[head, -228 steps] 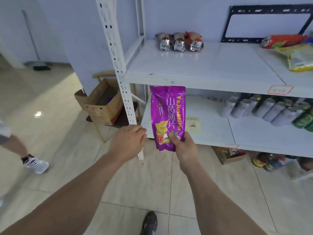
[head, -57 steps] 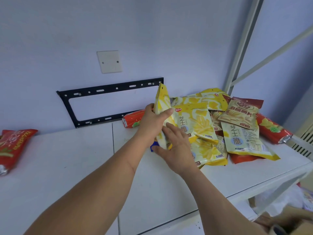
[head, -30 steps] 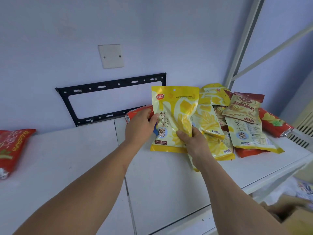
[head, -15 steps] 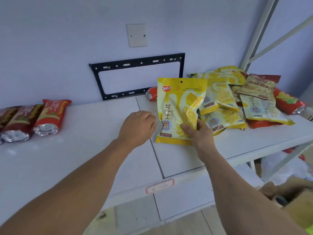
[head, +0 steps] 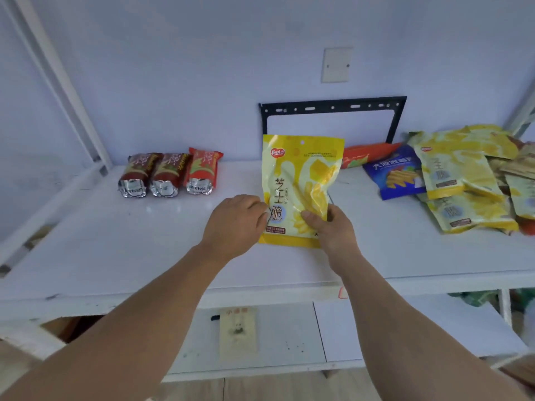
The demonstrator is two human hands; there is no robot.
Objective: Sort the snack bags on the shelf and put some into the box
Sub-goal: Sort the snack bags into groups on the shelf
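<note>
Over the shelf (head: 144, 250): holding yellow snack bag (head: 301, 180) upright, mid-board.
Right hand (head: 333, 230): pinching bag's lower right corner, thumb across front.
Left hand (head: 237, 224): curling loosely, knuckles touching bag's left edge.

Head view: looked forward and slightly down from the person's head, close to the shelf (head: 144, 244).
Facing: the back wall (head: 202, 68).
</note>
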